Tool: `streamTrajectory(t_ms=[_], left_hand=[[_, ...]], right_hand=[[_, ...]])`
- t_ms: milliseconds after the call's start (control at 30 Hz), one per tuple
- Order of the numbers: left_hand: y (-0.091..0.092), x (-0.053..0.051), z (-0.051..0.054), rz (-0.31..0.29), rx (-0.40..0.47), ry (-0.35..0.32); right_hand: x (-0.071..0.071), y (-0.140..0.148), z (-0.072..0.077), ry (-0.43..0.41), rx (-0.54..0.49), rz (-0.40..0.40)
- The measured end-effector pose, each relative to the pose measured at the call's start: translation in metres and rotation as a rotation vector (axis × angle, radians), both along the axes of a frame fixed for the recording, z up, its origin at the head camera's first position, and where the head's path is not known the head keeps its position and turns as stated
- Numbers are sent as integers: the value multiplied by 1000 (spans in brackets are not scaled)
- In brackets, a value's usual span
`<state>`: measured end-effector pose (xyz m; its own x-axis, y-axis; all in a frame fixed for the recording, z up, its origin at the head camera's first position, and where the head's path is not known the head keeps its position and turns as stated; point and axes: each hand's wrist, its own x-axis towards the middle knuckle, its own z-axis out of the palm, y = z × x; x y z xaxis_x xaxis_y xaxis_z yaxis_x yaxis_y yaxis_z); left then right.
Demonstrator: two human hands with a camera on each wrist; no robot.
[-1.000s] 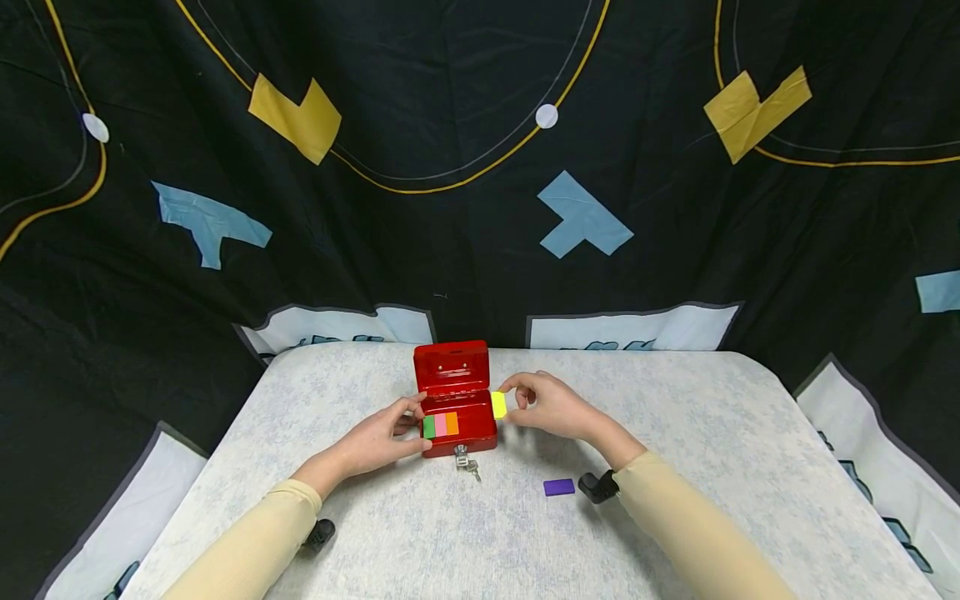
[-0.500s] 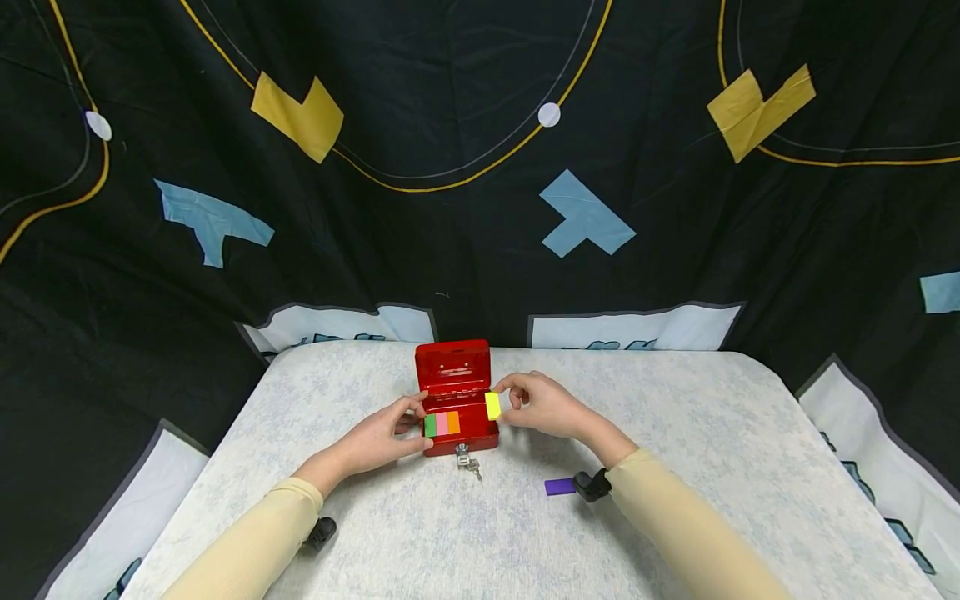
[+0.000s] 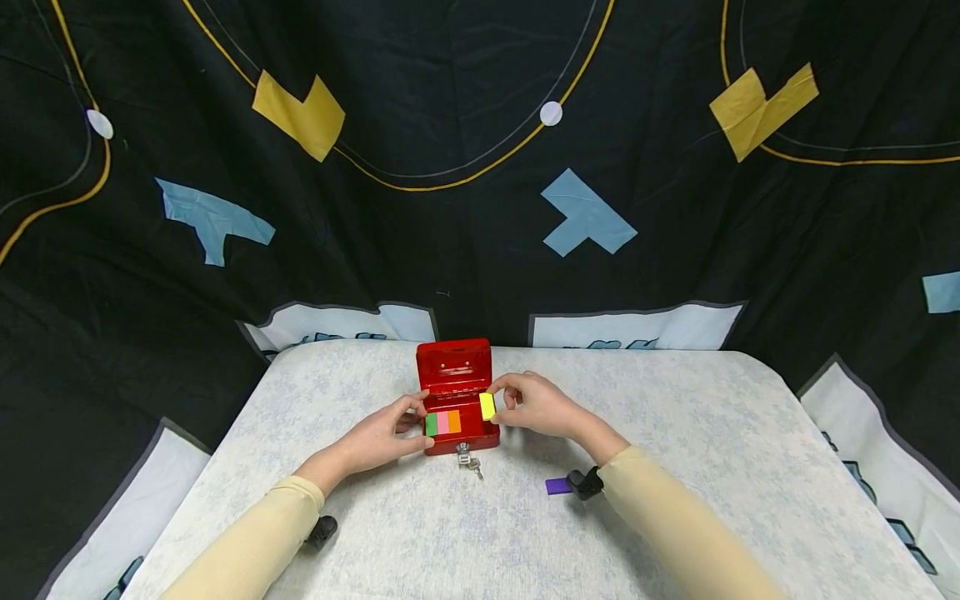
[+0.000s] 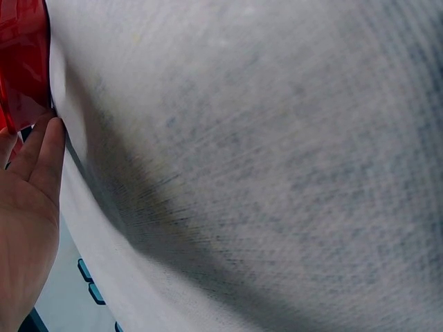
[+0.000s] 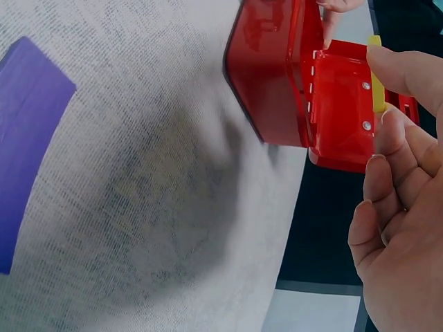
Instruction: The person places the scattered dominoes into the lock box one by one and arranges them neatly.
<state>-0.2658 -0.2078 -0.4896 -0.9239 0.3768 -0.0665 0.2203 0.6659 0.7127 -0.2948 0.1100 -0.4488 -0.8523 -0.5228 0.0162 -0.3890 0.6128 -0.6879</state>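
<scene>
A small red cash box [image 3: 474, 427] stands on the table with its lid raised at the back. My left hand [image 3: 375, 439] holds the box's left side, thumb at the front corner and fingers toward the rear; the left wrist view shows only part of this. Inside, at the left, a green block [image 3: 431, 425], a pink block [image 3: 442, 423] and an orange block [image 3: 454, 422] lie side by side. Between thumb and index finger, my right hand [image 3: 542, 407] pinches a yellow block [image 3: 487, 407] upright over the box's right part, apart from the other blocks.
A purple block [image 3: 557, 486] lies on the table, partly behind the black wrist camera [image 3: 585, 483]. From the box's front lock hang small keys [image 3: 476, 468]. A black curtain [image 3: 465, 250] rises behind the pale table [image 3: 420, 533].
My right hand has moved left, carrying the yellow block from beside the box's right wall to over its inside. The left hand keeps its place on the box.
</scene>
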Motion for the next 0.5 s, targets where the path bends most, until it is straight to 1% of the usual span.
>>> streamTrajectory(t_ms=[267,500], left_hand=[[0,0,0,0,-7,0],[1,0,0,4,-4,-3]], right_hand=[[-1,-7,0,5,8,8],[-1,-14,-2,18,25,-2]])
